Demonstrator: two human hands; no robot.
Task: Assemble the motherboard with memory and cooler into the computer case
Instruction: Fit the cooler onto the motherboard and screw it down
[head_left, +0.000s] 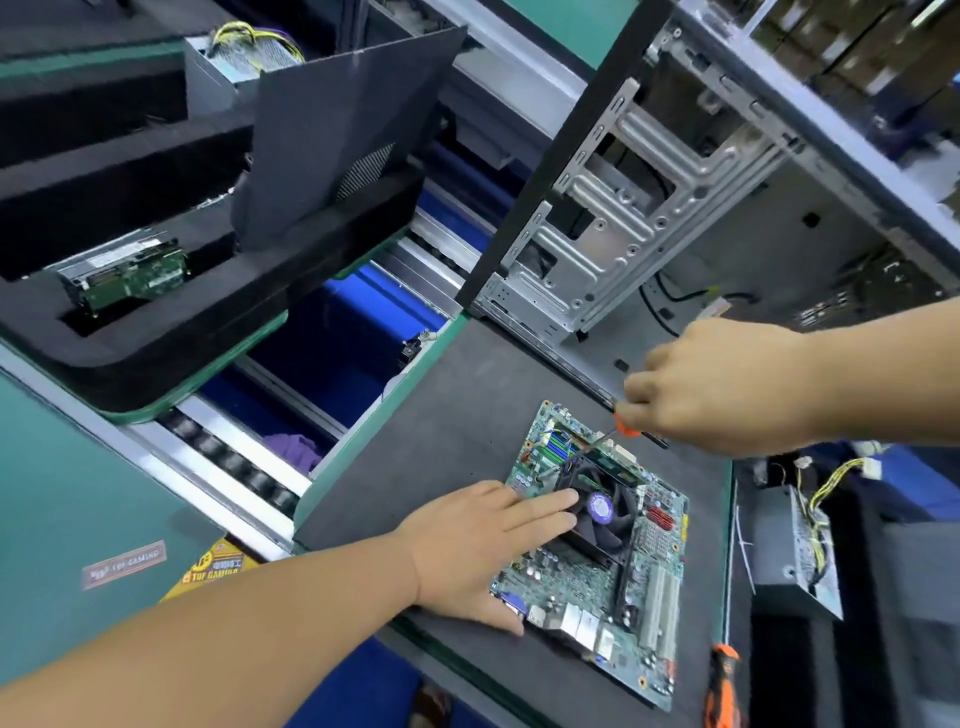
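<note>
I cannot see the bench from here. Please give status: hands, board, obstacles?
Left hand flat on motherboard, fingers touching cooler. Right hand grips screwdriver, tip at cooler. Case open behind, nothing blocking.

Computer assembly line, roller conveyor (228, 457), foam parts trays (171, 332), green workbenches (62, 499), open computer case (649, 208)

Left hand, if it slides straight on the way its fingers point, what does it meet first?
The left hand lies flat on the motherboard, fingertips already at the cooler fan. Going on, it would probably press into the fan first.
</note>
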